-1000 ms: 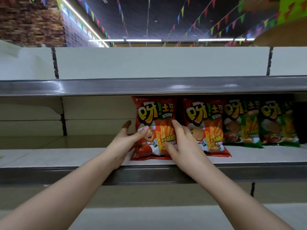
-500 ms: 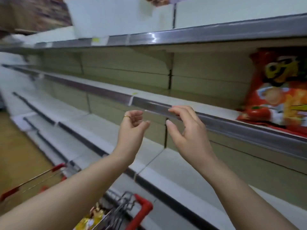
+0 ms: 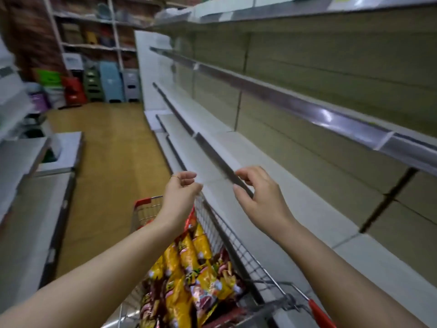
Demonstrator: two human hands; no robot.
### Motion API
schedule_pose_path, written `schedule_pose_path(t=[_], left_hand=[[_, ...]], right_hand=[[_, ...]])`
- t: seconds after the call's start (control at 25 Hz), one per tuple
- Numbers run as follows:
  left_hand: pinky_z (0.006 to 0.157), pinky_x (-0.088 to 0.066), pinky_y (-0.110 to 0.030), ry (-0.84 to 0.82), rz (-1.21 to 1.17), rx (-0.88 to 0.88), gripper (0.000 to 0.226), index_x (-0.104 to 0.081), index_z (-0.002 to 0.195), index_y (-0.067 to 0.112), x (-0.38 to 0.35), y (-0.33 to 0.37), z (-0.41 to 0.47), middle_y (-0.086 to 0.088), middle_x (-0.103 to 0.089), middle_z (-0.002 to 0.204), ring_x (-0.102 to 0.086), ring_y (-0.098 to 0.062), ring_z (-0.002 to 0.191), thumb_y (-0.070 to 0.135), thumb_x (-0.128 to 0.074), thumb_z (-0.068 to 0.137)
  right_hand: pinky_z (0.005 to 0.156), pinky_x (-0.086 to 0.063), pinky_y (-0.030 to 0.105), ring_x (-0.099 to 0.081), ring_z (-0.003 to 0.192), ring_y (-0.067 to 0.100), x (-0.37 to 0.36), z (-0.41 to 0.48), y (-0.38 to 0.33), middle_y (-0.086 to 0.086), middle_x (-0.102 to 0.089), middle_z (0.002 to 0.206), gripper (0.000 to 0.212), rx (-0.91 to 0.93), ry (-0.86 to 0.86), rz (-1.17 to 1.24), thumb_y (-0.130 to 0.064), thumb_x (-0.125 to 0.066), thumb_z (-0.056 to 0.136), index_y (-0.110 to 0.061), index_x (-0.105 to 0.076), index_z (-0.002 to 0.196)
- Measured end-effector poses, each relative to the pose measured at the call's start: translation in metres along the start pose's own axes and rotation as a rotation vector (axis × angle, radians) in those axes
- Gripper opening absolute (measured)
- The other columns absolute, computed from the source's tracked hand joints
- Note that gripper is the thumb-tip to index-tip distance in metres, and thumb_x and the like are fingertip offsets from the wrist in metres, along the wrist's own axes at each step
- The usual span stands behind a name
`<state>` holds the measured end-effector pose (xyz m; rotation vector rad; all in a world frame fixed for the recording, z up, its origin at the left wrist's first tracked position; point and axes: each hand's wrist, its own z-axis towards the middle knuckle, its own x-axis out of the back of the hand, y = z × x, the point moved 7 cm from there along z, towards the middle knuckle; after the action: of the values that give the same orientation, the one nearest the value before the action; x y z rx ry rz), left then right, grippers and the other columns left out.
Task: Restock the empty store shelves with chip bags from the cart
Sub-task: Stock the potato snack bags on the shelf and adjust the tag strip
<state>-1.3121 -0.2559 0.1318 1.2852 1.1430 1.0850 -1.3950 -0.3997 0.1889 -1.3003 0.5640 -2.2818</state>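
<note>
A wire shopping cart (image 3: 238,247) with red trim stands below me against the shelving, filled with several yellow and red chip bags (image 3: 189,278). My left hand (image 3: 181,197) hovers above the cart's far end, fingers loosely curled, a ring on one finger, holding nothing. My right hand (image 3: 257,197) hangs beside it over the lower shelf edge, fingers also loosely curled and holding nothing. The bare shelves (image 3: 295,107) run away along the right side. The stocked bags on the shelf are out of view.
A wooden floor aisle (image 3: 111,150) stretches ahead on the left. Grey display units (image 3: 28,190) line the left side. Stacked plastic stools and bins (image 3: 104,84) stand at the far end under a back shelf.
The view has swung left and down from the stocked red chip bag to the cart. Both hands left the bag and now hang unladen over the cart.
</note>
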Motion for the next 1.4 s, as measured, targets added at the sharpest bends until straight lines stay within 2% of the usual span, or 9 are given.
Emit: schedule_pose_path(t=[0.2, 0.28, 0.4, 0.6, 0.76, 1.0, 1.08, 1.2, 1.4], left_hand=[[0.055, -0.041, -0.022, 0.123, 0.056, 0.169, 0.017, -0.051, 0.09, 0.016, 0.059, -0.063, 0.04, -0.004, -0.053, 0.087, -0.048, -0.013, 0.068, 0.0, -0.056, 0.088], [0.062, -0.046, -0.024, 0.171, 0.063, 0.237, 0.016, -0.053, 0.093, 0.015, 0.073, -0.093, 0.056, -0.005, -0.056, 0.092, -0.052, -0.015, 0.074, 0.0, -0.056, 0.088], [0.085, -0.047, -0.039, 0.222, 0.066, 0.343, 0.017, -0.054, 0.102, 0.008, 0.083, -0.143, 0.077, -0.008, -0.058, 0.097, -0.054, -0.022, 0.088, 0.0, -0.056, 0.088], [0.068, -0.042, -0.027, 0.318, 0.053, 0.496, 0.018, -0.052, 0.103, 0.009, 0.073, -0.245, 0.117, -0.005, -0.055, 0.087, -0.052, -0.015, 0.073, 0.0, -0.054, 0.088], [0.073, -0.044, -0.028, 0.342, 0.055, 0.576, 0.018, -0.05, 0.105, 0.011, 0.065, -0.307, 0.142, -0.004, -0.054, 0.09, -0.054, -0.014, 0.075, 0.003, -0.053, 0.089], [0.066, -0.045, -0.024, 0.329, 0.051, 0.65, 0.017, -0.051, 0.107, 0.013, 0.066, -0.364, 0.156, -0.004, -0.057, 0.09, -0.057, -0.013, 0.076, 0.008, -0.055, 0.091], [0.067, -0.044, -0.024, 0.333, 0.055, 0.654, 0.017, -0.051, 0.108, 0.012, 0.07, -0.371, 0.156, -0.002, -0.056, 0.089, -0.056, -0.014, 0.077, 0.009, -0.055, 0.091], [0.066, -0.043, -0.023, 0.323, 0.052, 0.648, 0.019, -0.05, 0.11, 0.011, 0.073, -0.37, 0.155, -0.001, -0.055, 0.089, -0.056, -0.015, 0.08, 0.007, -0.053, 0.091], [0.071, -0.044, -0.025, 0.298, 0.048, 0.604, 0.019, -0.051, 0.11, 0.012, 0.07, -0.348, 0.157, -0.004, -0.055, 0.092, -0.055, -0.014, 0.078, 0.007, -0.054, 0.091]], right_hand=[[0.088, -0.033, 0.012, -0.047, 0.106, 0.005, -0.117, 0.029, 0.034, 0.0, -0.051, 0.119, 0.031, -0.097, -0.277, 0.052, -0.016, -0.051, 0.093, -0.01, -0.054, 0.124], [0.095, -0.038, 0.021, -0.049, 0.112, 0.013, -0.16, 0.039, 0.06, 0.003, -0.052, 0.122, 0.033, -0.137, -0.355, 0.058, -0.017, -0.051, 0.093, -0.01, -0.053, 0.125], [0.099, -0.042, 0.034, -0.051, 0.116, 0.019, -0.229, 0.048, 0.11, 0.006, -0.052, 0.126, 0.036, -0.214, -0.467, 0.071, -0.021, -0.053, 0.092, -0.01, -0.052, 0.127], [0.096, -0.045, 0.035, -0.052, 0.116, 0.021, -0.357, 0.04, 0.219, 0.007, -0.051, 0.131, 0.045, -0.357, -0.653, 0.054, -0.026, -0.055, 0.091, -0.013, -0.045, 0.134], [0.083, -0.041, 0.027, -0.053, 0.111, 0.026, -0.434, 0.042, 0.285, 0.012, -0.05, 0.132, 0.051, -0.466, -0.693, 0.015, -0.025, -0.054, 0.091, -0.017, -0.039, 0.139], [0.068, -0.042, 0.022, -0.055, 0.11, 0.028, -0.522, 0.054, 0.333, 0.015, -0.047, 0.135, 0.05, -0.635, -0.744, 0.068, -0.017, -0.049, 0.092, -0.02, -0.039, 0.141], [0.083, -0.043, 0.025, -0.05, 0.118, 0.029, -0.541, 0.056, 0.343, 0.015, -0.046, 0.138, 0.044, -0.678, -0.764, 0.061, -0.018, -0.043, 0.096, -0.017, -0.041, 0.14], [0.095, -0.039, 0.029, -0.046, 0.122, 0.033, -0.54, 0.065, 0.344, 0.019, -0.05, 0.133, 0.037, -0.677, -0.73, 0.0, -0.014, -0.033, 0.099, -0.002, -0.049, 0.13], [0.078, -0.048, 0.028, -0.058, 0.098, 0.023, -0.479, 0.079, 0.32, 0.009, -0.063, 0.108, 0.026, -0.634, -0.439, 0.237, -0.025, -0.048, 0.096, -0.009, -0.063, 0.11]])
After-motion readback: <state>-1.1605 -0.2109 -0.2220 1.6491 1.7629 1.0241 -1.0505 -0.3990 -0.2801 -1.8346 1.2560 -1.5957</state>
